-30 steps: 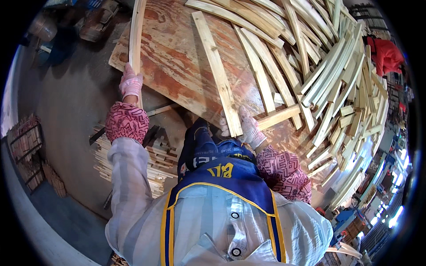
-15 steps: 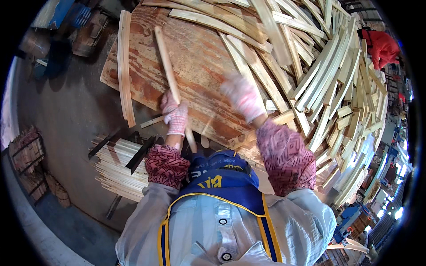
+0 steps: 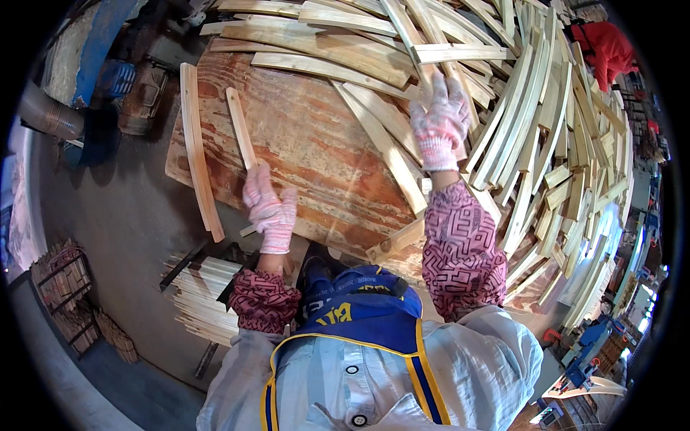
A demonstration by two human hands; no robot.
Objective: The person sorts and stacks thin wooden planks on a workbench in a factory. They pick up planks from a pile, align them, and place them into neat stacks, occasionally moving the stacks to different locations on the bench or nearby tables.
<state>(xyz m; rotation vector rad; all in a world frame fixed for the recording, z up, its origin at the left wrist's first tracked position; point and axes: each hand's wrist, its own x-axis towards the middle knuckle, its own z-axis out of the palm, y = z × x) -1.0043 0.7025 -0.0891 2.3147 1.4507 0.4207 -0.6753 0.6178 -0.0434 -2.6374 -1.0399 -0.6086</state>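
Observation:
My left hand (image 3: 270, 212), in a pink-and-white knit glove, is closed over a narrow wooden strip (image 3: 241, 129) at the near left edge of the worktable (image 3: 302, 151). Its thumb stands out to the right, and the strip's far end slants away across the boards. On the right, my right hand (image 3: 440, 129) is open, gloved alike, its fingers stretched forward over wooden slats at the edge of the pile. Just beyond its fingertips a short pale slat (image 3: 463, 52) lies crosswise on others. The glove hides what its palm touches.
Curved wooden slats (image 3: 517, 108) heap over the table's far and right sides. Two long slats (image 3: 198, 151) lie along its left edge. A stack of pale strips (image 3: 205, 298) stands below left. A person in red (image 3: 604, 54) bends at the far right.
My right hand has moved forward to the slat pile, its fingers now spread. A short slat now lies crosswise there. My left hand stays at the strip, and the view has shifted slightly.

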